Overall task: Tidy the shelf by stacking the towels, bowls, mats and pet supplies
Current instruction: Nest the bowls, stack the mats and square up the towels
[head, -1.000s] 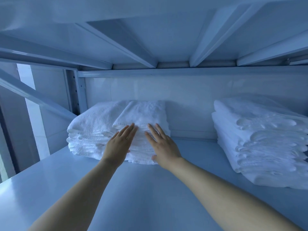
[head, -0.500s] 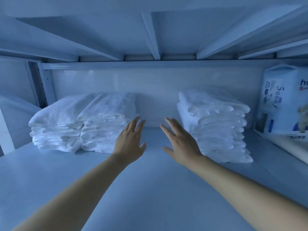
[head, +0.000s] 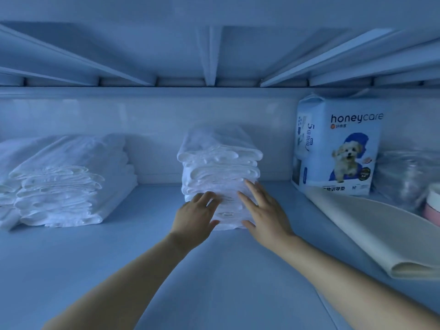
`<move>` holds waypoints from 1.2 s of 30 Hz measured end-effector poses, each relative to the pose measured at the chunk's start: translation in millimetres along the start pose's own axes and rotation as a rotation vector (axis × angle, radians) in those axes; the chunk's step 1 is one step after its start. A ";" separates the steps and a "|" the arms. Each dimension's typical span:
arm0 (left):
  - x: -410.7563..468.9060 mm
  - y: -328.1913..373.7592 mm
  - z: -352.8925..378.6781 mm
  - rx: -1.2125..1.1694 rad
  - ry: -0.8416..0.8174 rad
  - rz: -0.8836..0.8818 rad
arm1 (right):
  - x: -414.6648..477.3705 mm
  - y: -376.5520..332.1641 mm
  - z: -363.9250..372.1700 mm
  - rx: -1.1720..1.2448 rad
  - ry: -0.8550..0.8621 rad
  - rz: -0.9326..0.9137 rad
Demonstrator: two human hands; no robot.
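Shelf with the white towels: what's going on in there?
A person is tidying it with both bare hands. The left hand and the right hand lie with straight fingers against the front of the middle towel stack, as if squaring it up. A wider towel pile sits further left on the shelf. To the right stands a honeycare pet pad pack, with a folded mat lying in front of it.

hands: left hand [head: 193, 217] and right hand [head: 266, 216], both bare
fingers [head: 254, 191]: slender; nails too blurred to make out
forearms: left forearm [head: 133, 275] and right forearm [head: 345, 277], uncovered down to the view's lower edge
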State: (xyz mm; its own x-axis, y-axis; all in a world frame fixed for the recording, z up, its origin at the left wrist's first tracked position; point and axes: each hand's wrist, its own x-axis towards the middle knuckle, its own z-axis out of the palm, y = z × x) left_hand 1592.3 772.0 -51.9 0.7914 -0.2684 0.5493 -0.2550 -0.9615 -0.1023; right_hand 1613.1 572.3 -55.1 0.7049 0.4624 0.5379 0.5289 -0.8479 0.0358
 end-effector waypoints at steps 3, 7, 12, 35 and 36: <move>0.5 7.4 -3.0 0.073 0.032 0.024 | -4.0 15.6 6.3 0.020 -0.045 -0.008; -0.4 13.0 2.1 0.157 0.063 0.020 | -0.9 20.4 11.8 0.147 -0.094 -0.013; 4.9 21.5 3.8 0.231 0.103 -0.023 | 5.4 21.1 16.2 0.204 -0.099 -0.071; -2.0 -5.3 -3.5 0.197 0.164 0.049 | 10.5 -7.4 23.0 0.305 -0.025 0.007; -5.6 -8.5 -6.5 0.213 0.153 0.052 | 11.2 -13.1 23.3 0.306 -0.018 0.008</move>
State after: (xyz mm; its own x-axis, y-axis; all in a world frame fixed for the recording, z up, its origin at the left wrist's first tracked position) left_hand 1586.4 782.1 -48.7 0.6833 -0.3211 0.6557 -0.1575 -0.9418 -0.2971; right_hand 1625.0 594.7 -69.2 0.7164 0.4631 0.5218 0.6394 -0.7351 -0.2255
